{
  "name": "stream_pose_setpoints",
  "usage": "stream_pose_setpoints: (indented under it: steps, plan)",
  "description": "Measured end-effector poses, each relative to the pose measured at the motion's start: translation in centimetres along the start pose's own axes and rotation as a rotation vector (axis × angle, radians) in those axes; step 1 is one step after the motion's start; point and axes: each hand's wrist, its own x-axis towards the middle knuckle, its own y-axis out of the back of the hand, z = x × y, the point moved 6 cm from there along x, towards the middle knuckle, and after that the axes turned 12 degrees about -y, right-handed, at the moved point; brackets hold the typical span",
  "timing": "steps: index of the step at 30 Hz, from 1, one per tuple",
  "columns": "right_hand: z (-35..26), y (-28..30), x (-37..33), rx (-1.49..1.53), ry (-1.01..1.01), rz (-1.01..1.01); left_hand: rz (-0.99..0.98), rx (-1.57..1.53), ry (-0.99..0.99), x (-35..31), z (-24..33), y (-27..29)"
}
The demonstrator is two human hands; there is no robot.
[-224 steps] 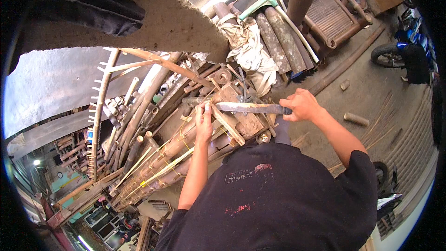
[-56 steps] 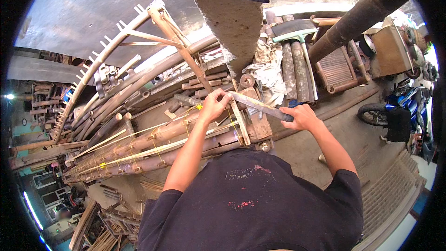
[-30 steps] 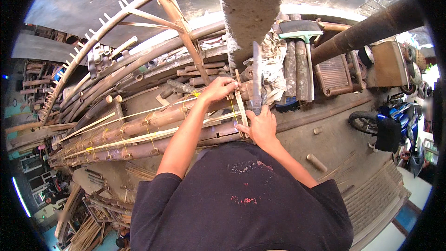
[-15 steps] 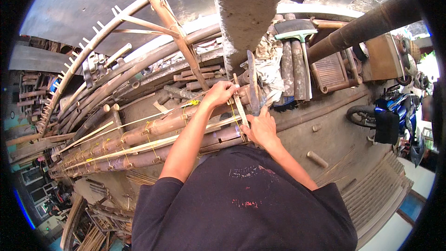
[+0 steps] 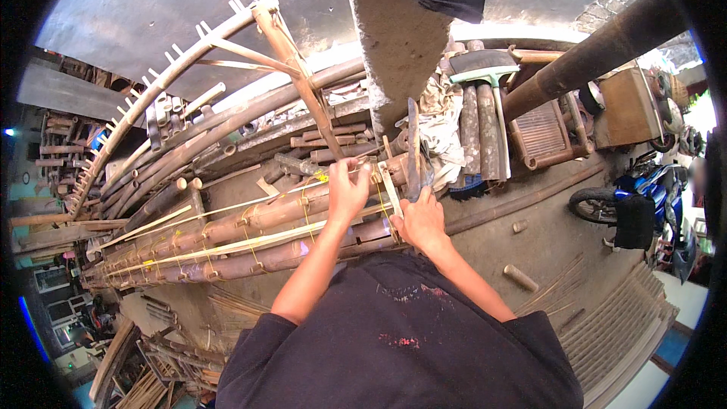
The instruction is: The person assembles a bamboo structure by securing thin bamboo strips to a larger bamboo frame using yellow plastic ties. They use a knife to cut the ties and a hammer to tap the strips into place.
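Observation:
Two long bamboo poles (image 5: 261, 256) lie side by side before me, bound at intervals with thin yellow cord. My left hand (image 5: 348, 193) is over the far pole, its fingertips pinched together; what they hold is too small to make out. To its right, a narrow bamboo slat (image 5: 391, 185) crosses the pole ends at a slant. My right hand (image 5: 421, 221) is closed at the slat's lower end, thumb against it. Just beyond the fingers a machete blade (image 5: 413, 136) stands upright, its lower end near the right hand. Pale split bamboo strips (image 5: 235, 240) run along the poles.
A concrete post (image 5: 397, 45) rises beyond my hands, with crumpled pale cloth (image 5: 439, 125) beside it. Curved bamboo (image 5: 151, 91) with pegs leans at left. A squeegee (image 5: 485, 73), a blue motorcycle (image 5: 659, 197) and a slatted bamboo panel (image 5: 625, 326) are at right.
My left hand has drawn back from the top of the slat, toward me and slightly left. The right hand stays at the slat's lower end. The whole view has shifted a little downward.

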Motion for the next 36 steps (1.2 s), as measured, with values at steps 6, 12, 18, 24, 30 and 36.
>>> stream_pose_setpoints:
  steps: [6, 12, 18, 24, 30, 36]
  plan:
    - [0.1, -0.7, 0.1, -0.019, 0.034, 0.003, -0.219, 0.333, 0.084, -5.0, 1.9, -2.5]
    - [0.6, 1.4, -0.6, 0.062, 0.116, -0.054, -0.407, 0.356, 0.182, -4.9, -0.1, -3.9]
    - [7.0, 4.5, -3.3, 0.366, 0.321, 0.189, -0.434, 0.319, 0.217, -4.8, -0.1, -3.8]
    - [15.1, 3.8, -4.8, 0.174, 0.287, 0.209, -0.447, 0.324, 0.212, -4.6, -0.2, -4.0]
    - [17.5, 2.6, -4.9, -0.030, 0.351, 0.235, -0.458, 0.281, 0.206, -4.5, 0.5, -3.5]
    - [16.0, 4.8, -4.0, 0.117, 0.442, 0.305, -0.461, 0.303, 0.182, -4.7, -0.2, -3.8]
